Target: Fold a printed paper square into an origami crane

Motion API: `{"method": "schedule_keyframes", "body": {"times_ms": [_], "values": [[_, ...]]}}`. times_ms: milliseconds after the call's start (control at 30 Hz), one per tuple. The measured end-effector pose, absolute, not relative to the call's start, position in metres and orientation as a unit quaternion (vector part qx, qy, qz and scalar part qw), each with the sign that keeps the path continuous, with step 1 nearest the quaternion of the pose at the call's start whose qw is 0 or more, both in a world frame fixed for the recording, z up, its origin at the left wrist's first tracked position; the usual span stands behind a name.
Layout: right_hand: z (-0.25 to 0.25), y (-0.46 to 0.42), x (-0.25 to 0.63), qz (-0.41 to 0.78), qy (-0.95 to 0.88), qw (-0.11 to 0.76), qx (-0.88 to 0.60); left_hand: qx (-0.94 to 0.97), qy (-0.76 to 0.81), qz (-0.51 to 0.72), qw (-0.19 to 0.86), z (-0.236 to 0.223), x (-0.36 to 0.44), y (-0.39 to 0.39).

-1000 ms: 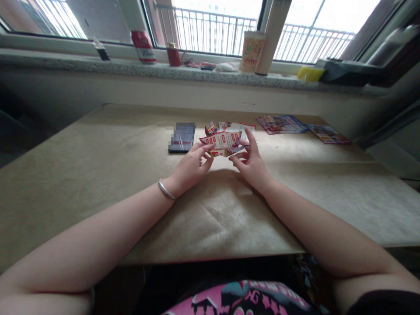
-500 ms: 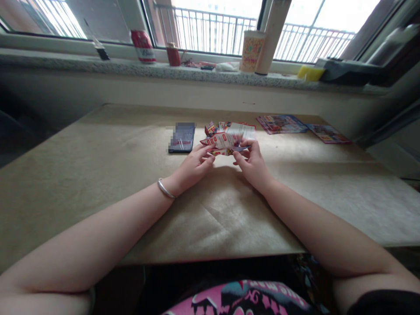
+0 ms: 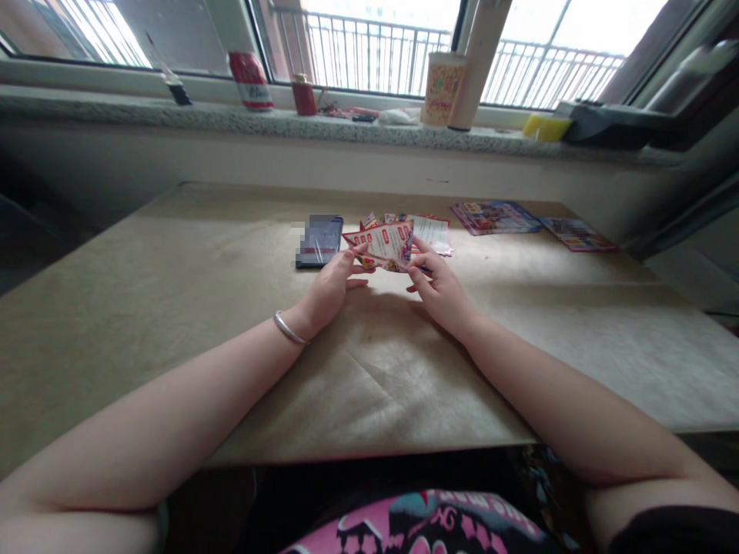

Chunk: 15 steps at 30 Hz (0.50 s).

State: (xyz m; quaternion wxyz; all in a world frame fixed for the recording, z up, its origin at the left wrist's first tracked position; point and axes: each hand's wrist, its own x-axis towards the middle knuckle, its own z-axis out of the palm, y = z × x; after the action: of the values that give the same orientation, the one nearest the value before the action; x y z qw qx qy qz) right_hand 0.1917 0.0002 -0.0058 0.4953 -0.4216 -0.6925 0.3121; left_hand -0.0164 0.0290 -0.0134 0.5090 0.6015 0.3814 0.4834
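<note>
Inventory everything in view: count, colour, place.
table: one, beige, foreground
folded paper: one, mostly white, above table
device: one, dark, left of paper
loose sheets: uncounted, mostly white, behind paper
leaflets: several, multicoloured, table's right
sill: one, grey, background
brush: apparently one, dark, sill left
can: one, red, sill left
canister: one, red, beside can
clutter: several, mixed, sill middle
cup: one, cream, beside clutter
block: one, yellow, sill right
case: one, black, beside block
windows: several, clear, above sill
railing: one, grey, outside
shirt: one, pink-black, bottom
bracelet: one, silver, left wrist
left hand: one, bare, paper's left
right hand: one, bare, paper's right
</note>
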Motion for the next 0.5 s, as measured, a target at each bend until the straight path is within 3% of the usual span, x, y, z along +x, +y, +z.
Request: {"method": "schedule_keyframes", "body": {"times_ms": [200,500], "values": [[0.0008,-0.0039,0.1934,0.3,-0.706,0.497,-0.405,0.579,0.424,0.526,0.457,-0.011,-0.0181,0.0328],[-0.0024,-0.0035,0.1909,0.293,-0.688,0.518,-0.414,0.589,0.386,0.496,0.507,-0.0038,-0.0162,0.027]]}}
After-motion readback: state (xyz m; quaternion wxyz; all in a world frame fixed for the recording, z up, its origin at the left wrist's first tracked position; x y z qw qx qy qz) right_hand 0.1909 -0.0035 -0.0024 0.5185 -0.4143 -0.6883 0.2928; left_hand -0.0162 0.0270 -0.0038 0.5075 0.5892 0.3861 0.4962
